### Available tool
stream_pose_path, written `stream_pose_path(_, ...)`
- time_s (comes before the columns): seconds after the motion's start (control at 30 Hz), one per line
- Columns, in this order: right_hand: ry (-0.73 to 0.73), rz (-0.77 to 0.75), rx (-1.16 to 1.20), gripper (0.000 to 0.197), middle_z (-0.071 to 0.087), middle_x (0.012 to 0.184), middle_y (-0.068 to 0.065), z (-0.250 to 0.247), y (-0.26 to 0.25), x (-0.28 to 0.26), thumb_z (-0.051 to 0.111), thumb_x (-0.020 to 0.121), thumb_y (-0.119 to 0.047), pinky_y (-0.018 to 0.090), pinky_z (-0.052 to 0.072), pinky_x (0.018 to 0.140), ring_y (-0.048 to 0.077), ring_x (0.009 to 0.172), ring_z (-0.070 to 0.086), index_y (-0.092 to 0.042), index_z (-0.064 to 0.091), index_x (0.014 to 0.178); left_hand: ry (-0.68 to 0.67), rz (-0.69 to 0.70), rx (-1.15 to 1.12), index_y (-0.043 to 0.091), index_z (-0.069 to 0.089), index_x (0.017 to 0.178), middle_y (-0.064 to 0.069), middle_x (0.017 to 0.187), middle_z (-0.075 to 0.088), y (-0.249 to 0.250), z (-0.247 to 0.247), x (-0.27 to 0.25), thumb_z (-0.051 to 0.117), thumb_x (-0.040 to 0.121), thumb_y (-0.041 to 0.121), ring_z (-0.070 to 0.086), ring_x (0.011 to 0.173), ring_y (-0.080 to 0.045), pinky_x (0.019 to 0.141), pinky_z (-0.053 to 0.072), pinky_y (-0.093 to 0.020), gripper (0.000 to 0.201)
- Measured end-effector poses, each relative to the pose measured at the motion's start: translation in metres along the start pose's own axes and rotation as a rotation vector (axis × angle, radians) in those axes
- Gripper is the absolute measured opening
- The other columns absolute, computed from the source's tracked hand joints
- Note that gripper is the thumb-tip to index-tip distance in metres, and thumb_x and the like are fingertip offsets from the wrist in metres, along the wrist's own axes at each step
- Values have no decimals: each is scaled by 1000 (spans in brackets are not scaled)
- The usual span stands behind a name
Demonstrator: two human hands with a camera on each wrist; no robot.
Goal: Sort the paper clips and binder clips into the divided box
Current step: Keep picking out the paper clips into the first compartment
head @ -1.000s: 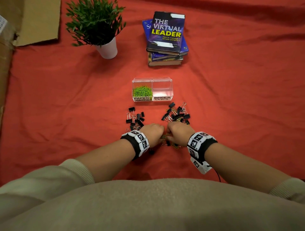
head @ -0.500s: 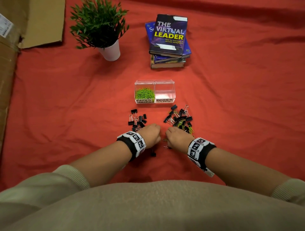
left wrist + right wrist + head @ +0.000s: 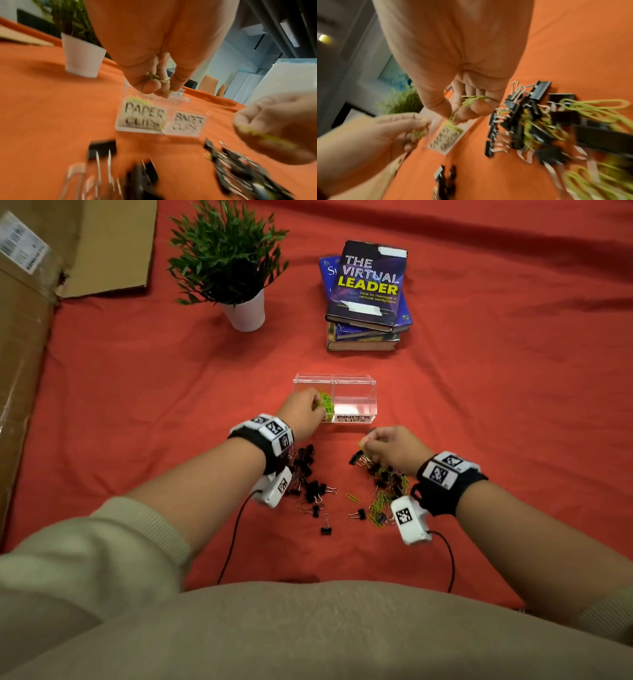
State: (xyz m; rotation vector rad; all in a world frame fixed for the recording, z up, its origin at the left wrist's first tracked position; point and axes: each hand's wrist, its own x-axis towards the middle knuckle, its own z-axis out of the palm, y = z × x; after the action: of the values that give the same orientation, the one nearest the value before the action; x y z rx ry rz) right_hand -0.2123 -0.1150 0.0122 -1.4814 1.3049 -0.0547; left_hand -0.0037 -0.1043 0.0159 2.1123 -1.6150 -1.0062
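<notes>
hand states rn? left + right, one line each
Left hand: fingers pinching green paper clips over the divided box, paper-clip side.
Right hand: fingers curled round green paper clips, short of the box.

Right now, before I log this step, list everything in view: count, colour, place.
divided box: one, clear, centre of the cloth; left compartment holds green paper clips, the BINDER CLIPS compartment looks empty
binder clips: many, black, two loose piles in front of the box
paper clips: many, green, mixed into the right pile
cloth: one, red, covering the surface
potted plant: one, green in a white pot, far left of centre
books: a stack, blue covers, behind the box
cardboard: brown, left edge
left hand: pinching green clips over the left compartment
right hand: holding green clips, above the right pile
</notes>
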Motion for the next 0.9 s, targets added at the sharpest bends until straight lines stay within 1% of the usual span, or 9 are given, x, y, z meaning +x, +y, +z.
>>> stream_pose_path(0.1,1,26,171,13,62,70,7,-9,-21,13,56,91,-14,21,45,51,12,52,52,-4,64,87,5,18,161,3,58,100,-11,92,59,2,-9,24,50,93,14,54,81,-25,73,46,-33,15)
stream_pose_path(0.17,30,33,230,11,61,68,7,-10,-35,27,57,90,-11,23,46,51,14,51,54,-7,62,81,-33,27,229,4,60,104,-13,102,63,0,-11,33,54,92,15,57,92,-28,79,45,-32,17)
stream_pose_path(0.27,87,-7,143,12,61,67,7,-7,-56,48,56,90,-11,21,48,50,16,53,58,-3,64,84,-51,60,258,7,62,113,-12,117,63,-3,-9,31,57,91,15,58,108,-27,90,44,-31,23)
stream_pose_path(0.37,159,-89,-26,15,60,64,5,2,-76,70,55,91,-13,17,45,44,5,44,57,-8,63,79,62,74,193,10,62,114,-9,118,63,-8,-3,11,57,90,11,56,111,-26,94,43,-32,25)
stream_pose_path(0.47,200,-181,-316,16,69,81,10,16,-91,86,55,88,-11,29,49,68,20,70,61,-9,70,90,191,89,156,11,62,100,-7,109,60,-18,13,-23,55,85,7,50,108,-25,92,39,-32,16)
stream_pose_path(0.57,103,-244,-521,29,69,107,11,32,-101,91,48,87,-2,29,47,82,27,96,63,-10,68,105,0,158,171,11,60,99,-8,107,57,-28,41,-56,56,85,13,50,106,-26,90,40,-34,14)
stream_pose_path(0.67,-9,-273,-602,40,64,120,9,43,-102,92,44,87,3,31,49,93,26,108,60,-14,62,118,-209,245,278,16,60,111,-5,111,54,-37,65,-77,54,89,19,49,112,-24,88,45,-36,23)
stream_pose_path(0.77,18,-321,-496,41,64,120,7,37,-94,83,45,86,4,32,49,94,22,108,60,-15,63,118,-260,262,324,21,63,117,-5,112,52,-44,71,-81,53,91,18,48,113,-24,86,45,-36,28)
stream_pose_path(0.9,119,-307,-270,27,68,106,5,12,-60,61,50,86,-1,33,55,83,21,93,66,-13,66,104,-299,278,407,17,64,107,-8,111,52,-46,65,-74,54,87,20,50,112,-27,87,49,-39,22)
